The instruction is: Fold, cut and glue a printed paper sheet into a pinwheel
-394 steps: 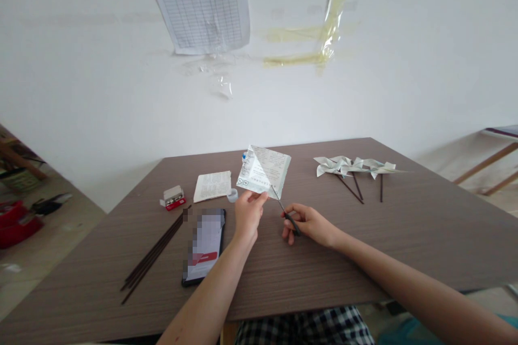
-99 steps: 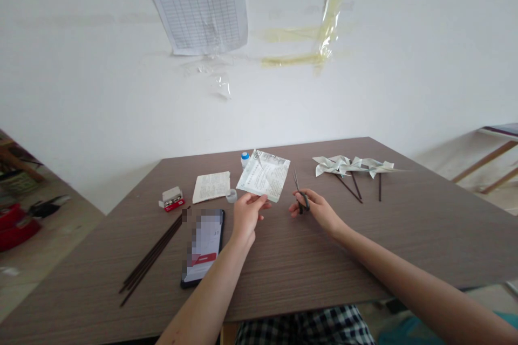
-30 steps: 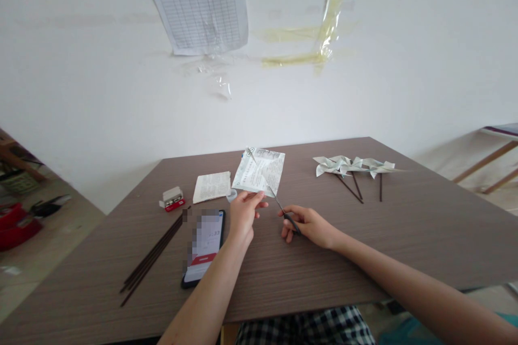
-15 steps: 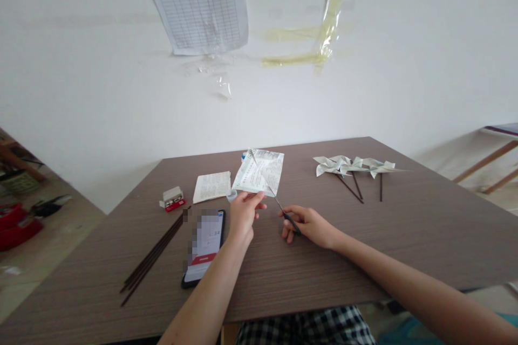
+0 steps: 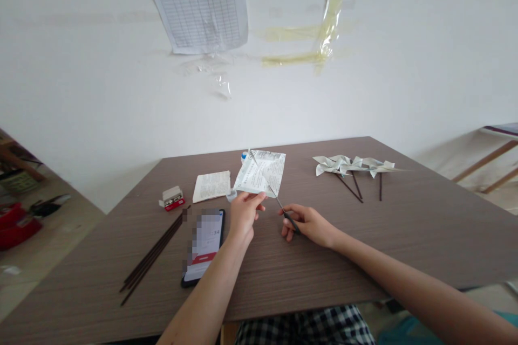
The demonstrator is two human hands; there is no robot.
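My left hand [image 5: 246,213] pinches the near edge of a square of printed paper [image 5: 263,170], held up above the table. A slit runs in from the paper's far left corner. In my right hand [image 5: 304,223] are dark-handled scissors [image 5: 290,222], my fingers closed round the handles. Their blades point up and left, reaching the paper's near right corner beside my left fingertips. A stack of similar printed paper squares [image 5: 212,186] lies on the table to the left of the held sheet.
On the brown table [image 5: 324,269] lie a phone [image 5: 206,245], several dark thin sticks [image 5: 154,253] and a small red-and-white box [image 5: 173,199] of metal pieces. Paper pinwheels [image 5: 352,166] on sticks lie at the right. A blue-capped container [image 5: 244,157] stands partly hidden behind the paper.
The held paper has shifted very slightly to the right and tilted a little. Both hands and the scissors are nearly where they were.
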